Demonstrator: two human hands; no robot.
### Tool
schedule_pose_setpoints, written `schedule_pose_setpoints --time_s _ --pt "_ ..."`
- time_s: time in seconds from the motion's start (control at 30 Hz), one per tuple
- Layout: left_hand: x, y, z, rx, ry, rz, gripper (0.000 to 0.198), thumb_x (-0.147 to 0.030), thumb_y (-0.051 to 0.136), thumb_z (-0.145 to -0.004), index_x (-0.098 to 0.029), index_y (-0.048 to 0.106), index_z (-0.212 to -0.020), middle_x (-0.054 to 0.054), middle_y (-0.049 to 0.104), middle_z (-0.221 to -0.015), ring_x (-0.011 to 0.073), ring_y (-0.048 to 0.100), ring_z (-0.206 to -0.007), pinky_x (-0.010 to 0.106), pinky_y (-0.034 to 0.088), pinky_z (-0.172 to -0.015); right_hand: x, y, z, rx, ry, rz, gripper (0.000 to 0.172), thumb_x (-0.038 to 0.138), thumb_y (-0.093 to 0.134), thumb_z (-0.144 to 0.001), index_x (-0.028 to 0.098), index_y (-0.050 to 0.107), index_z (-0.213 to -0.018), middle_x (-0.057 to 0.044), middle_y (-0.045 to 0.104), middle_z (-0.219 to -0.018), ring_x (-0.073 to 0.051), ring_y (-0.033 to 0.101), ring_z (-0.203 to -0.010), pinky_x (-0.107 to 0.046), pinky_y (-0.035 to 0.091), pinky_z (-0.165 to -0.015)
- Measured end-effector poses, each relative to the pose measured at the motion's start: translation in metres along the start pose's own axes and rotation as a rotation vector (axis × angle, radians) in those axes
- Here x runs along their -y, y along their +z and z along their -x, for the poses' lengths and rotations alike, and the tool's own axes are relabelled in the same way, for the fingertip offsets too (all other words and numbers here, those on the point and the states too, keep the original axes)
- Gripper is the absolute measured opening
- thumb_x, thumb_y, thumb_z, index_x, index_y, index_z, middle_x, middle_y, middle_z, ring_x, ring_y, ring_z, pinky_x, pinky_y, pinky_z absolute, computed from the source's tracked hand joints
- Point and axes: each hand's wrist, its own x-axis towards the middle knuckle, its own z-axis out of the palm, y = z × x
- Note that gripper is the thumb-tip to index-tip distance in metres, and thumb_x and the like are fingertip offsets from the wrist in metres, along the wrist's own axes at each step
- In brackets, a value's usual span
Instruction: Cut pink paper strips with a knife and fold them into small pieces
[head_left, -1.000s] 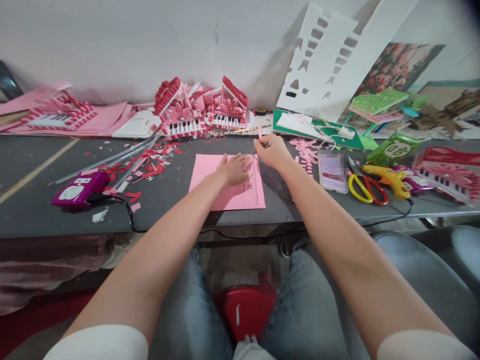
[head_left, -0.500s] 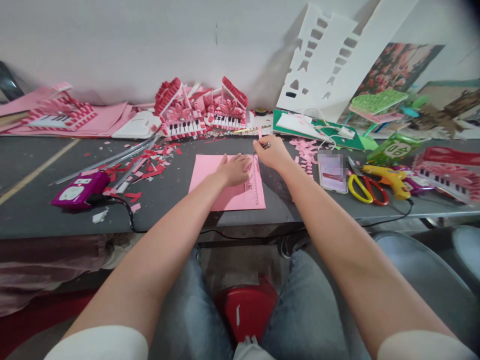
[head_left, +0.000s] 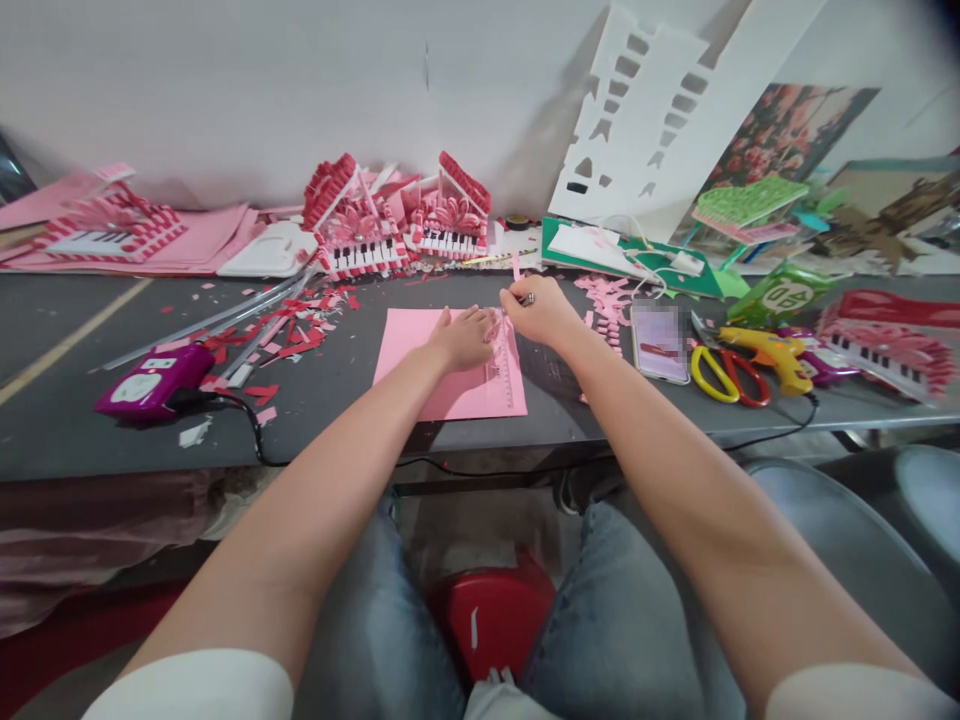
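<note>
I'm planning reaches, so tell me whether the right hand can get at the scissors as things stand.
Probably yes: the scissors lie right of the phone, their near end uncovered. The right hand, though, seems to grip a slim dark object and would likely need to release it first.

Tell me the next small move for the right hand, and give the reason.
Probably draw what looks like a slim tool along the clear ruler, toward the near edge of the pink sheet: the right hand grips it by the ruler's far end, while the left hand lies flat on the sheet, reaching the ruler.
</note>
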Motion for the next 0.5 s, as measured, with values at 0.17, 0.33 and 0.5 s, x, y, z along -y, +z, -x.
schedule_pose_setpoints --time_s 0.17,0.33,0.5 --pt "0.004 0.006 -0.004 -0.044 0.018 0.024 0.062 -0.036 0.035 -0.103 -0.025 0.037 -0.164 0.007 0.029 -0.177 0.0281 0.019 -0.165 0.067 0.007 -0.131 0.006 -0.006 0.007 0.029 0.004 0.007 0.045 0.022 0.052 -0.095 0.023 0.03 -0.056 0.0 0.039 -0.059 -0.015 0.028 -0.062 -0.034 0.026 -0.064" --pt "0.005 0.008 -0.003 -0.08 0.037 0.033 0.058 -0.032 0.036 -0.101 -0.028 0.044 -0.159 0.005 0.036 -0.174 0.0295 0.023 -0.164 0.069 0.01 -0.131 0.012 -0.014 0.02 0.063 0.012 -0.003 0.045 0.022 0.052 -0.096 0.022 0.031 -0.056 0.0 0.037 -0.058 -0.015 0.027 -0.061 -0.034 0.024 -0.062" --pt "0.004 0.006 -0.001 -0.078 0.037 0.047 0.058 -0.033 0.037 -0.102 -0.03 0.043 -0.159 0.003 0.034 -0.175 0.0313 0.023 -0.164 0.069 0.012 -0.131 0.017 -0.02 0.033 0.062 0.002 -0.002 0.045 0.021 0.052 -0.095 0.022 0.029 -0.056 0.0 0.035 -0.057 -0.015 0.025 -0.062 -0.034 0.024 -0.063"
